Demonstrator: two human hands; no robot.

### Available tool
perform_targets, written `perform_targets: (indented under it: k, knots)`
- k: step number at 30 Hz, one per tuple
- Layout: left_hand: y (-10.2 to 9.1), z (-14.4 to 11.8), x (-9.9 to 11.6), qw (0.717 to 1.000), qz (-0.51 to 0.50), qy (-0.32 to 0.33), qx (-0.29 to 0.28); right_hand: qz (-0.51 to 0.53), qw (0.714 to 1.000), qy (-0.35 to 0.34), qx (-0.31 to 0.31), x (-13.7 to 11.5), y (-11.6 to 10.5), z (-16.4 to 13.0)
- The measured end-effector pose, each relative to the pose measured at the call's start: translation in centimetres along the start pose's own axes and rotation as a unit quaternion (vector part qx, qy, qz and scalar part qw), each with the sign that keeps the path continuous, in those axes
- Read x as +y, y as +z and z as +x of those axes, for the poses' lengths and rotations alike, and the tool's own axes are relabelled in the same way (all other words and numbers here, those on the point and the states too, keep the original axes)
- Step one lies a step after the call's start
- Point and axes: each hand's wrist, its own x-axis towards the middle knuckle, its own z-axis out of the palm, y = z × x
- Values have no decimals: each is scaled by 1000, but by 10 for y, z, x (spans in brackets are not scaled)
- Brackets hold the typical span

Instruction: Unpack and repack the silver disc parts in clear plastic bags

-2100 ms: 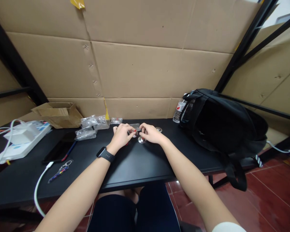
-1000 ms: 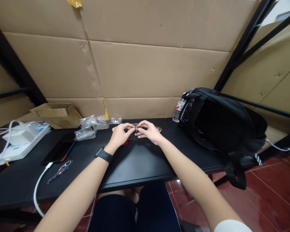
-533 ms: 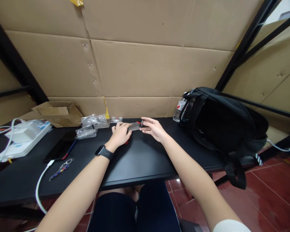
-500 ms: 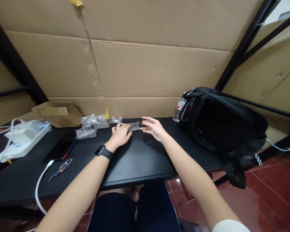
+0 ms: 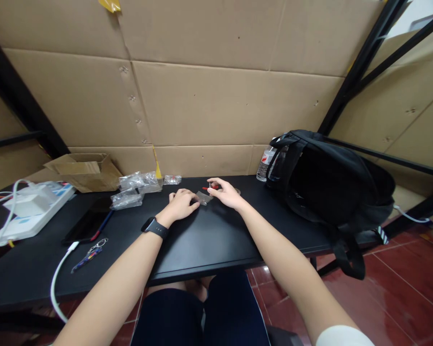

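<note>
On the black desk (image 5: 202,240), a small clear plastic bag (image 5: 204,197) lies between my hands. My left hand (image 5: 181,204), with a dark watch on its wrist, rests on the desk, fingers closed at the bag's left edge. Thumb and forefinger of my right hand (image 5: 225,193) pinch a small red item (image 5: 211,188) with a thin pale part standing up. Its exact kind is too small to make out. Just behind that hand, part of a pale curved object (image 5: 238,191) shows; the rest is hidden.
Crumpled clear packets (image 5: 128,198) and a paper bag (image 5: 84,175) sit at the left back, near a power strip (image 5: 39,218). A phone (image 5: 86,226) and a keychain (image 5: 88,257) lie closer. At right stand a water bottle (image 5: 264,167) and a black backpack (image 5: 332,187).
My right hand has turned and its fingers have drawn in, and the red item now lies more level. The clear bag sits at a different angle. My left hand has barely moved.
</note>
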Motion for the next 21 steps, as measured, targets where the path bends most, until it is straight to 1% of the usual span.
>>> perform_targets:
  k: [4, 6, 9, 13, 18, 21]
  knots:
    - [-2, -1, 2, 1000, -22, 3, 1, 3, 999, -1, -50, 7, 6, -1]
    - [-3, -2, 3, 1000, -23, 2, 5, -12, 998, -2, -63, 9, 7, -1]
    - [-6, -4, 5, 1000, -19, 7, 3, -67, 996, -14, -52, 12, 5, 0]
    - [-9, -6, 9, 999, -28, 38, -25, -124, 991, -17, -42, 13, 0, 2]
    - [-10, -7, 12, 996, -36, 56, -62, -154, 988, -11, -20, 12, -3, 1]
    - [-10, -8, 14, 996, -39, 61, -57, -168, 985, -16, -18, 11, -3, 1]
